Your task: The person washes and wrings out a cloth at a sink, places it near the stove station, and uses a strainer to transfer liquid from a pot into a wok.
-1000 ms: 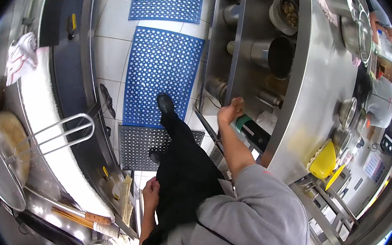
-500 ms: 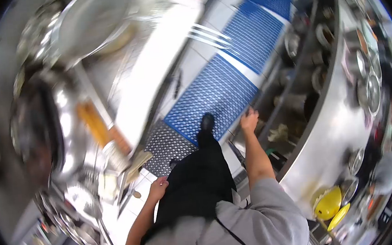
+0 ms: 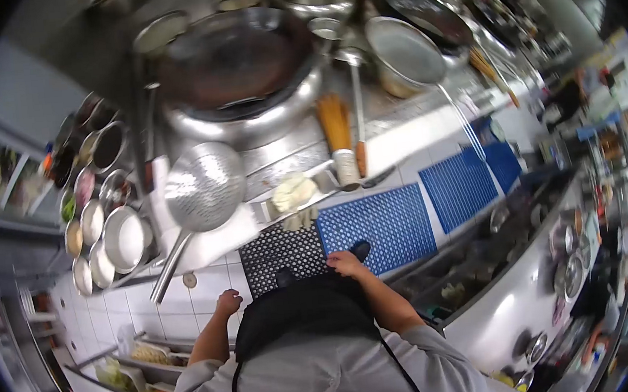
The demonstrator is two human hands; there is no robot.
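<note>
My left hand hangs over the tiled floor, its fingers curled in with nothing seen in them. My right hand is in front of the black apron, its fingers loosely curled and no object showing. Both hands are apart from the stove. Nearest to the left one is the handle of a large perforated skimmer, which lies across the stove's front edge. A big dark wok sits on the burner behind it. A bamboo wok brush and a crumpled pale cloth lie near the edge.
Metal bowls of ingredients stand at the left. A wide strainer pot and a second wok are farther right. Black and blue mats cover the floor. A steel counter runs along the right.
My view has turned left, so the stove now lies ahead. My right hand has come in from the right toward my body; my left hand stays low at my side.
</note>
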